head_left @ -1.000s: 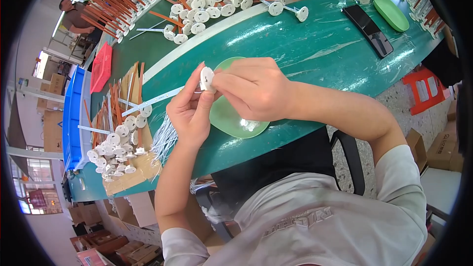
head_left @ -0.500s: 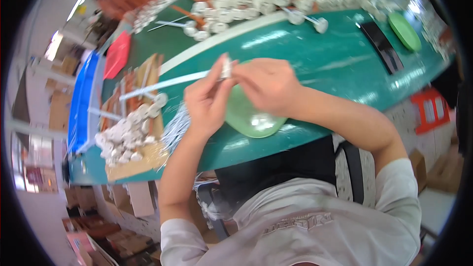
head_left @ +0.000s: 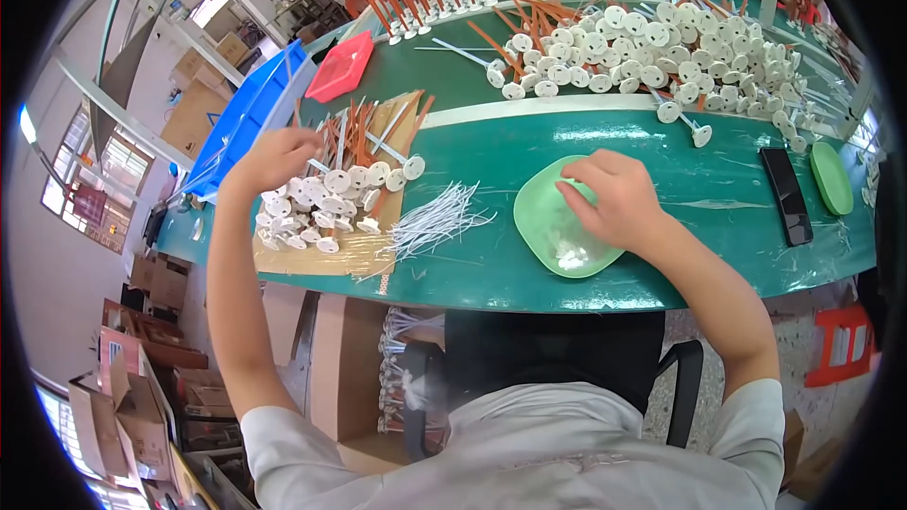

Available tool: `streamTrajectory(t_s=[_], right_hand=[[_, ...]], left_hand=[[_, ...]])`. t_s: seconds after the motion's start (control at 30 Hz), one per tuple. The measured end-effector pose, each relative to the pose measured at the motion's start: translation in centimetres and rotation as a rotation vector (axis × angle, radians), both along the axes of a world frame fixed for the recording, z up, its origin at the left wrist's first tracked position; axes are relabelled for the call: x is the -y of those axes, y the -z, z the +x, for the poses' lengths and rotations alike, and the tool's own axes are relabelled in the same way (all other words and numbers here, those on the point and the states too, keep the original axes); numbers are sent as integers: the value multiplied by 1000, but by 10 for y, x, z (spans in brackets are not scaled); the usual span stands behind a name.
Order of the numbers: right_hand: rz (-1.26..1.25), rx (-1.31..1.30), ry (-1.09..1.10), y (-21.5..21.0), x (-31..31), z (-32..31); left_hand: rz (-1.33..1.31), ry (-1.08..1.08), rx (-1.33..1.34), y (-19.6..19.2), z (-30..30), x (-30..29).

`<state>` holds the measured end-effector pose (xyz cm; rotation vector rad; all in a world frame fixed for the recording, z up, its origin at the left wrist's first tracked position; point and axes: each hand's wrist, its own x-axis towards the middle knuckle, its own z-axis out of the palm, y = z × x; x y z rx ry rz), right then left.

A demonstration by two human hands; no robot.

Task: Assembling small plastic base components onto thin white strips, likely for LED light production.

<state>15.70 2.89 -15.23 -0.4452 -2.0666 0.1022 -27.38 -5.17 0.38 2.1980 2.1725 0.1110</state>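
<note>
My left hand (head_left: 271, 161) is over the left edge of a heap of white round-headed sticks (head_left: 312, 196), some with orange shafts and some with pale ones. Its fingers are drawn together, and what they hold, if anything, is hidden. My right hand (head_left: 619, 200) hovers over a light green dish (head_left: 540, 219) with thumb and forefinger bent toward each other. Whatever may be between those fingertips is too small to make out. Small whitish pieces (head_left: 573, 253) lie in the dish. Between the heap and the dish is a bundle of thin white ties (head_left: 439, 219).
Cardboard (head_left: 326, 263) lies under the left heap. Behind it are a blue bin (head_left: 248, 109) and a red tray (head_left: 340, 68). A larger heap of round-headed sticks (head_left: 652, 47) fills the back. A phone (head_left: 786, 196) and another green dish (head_left: 831, 178) sit at the right.
My hands were together in front of me around a white-headed piece with a long pale strip. They have parted: the left moved to the left heap, the right over the dish. The view has shifted.
</note>
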Motion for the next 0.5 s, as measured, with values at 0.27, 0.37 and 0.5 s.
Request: streamTrajectory(t_s=[0.27,0.37,0.5], right_hand=[[-27,33,42,4,0,3],[-22,13,53,5,-2,0],[-47,31,54,5,-3,3]], left_hand=[[-279,-205,-152,12,-8,3],[-209,-244,-336,10,19,-10],[114,-148,-449,15,75,-56]])
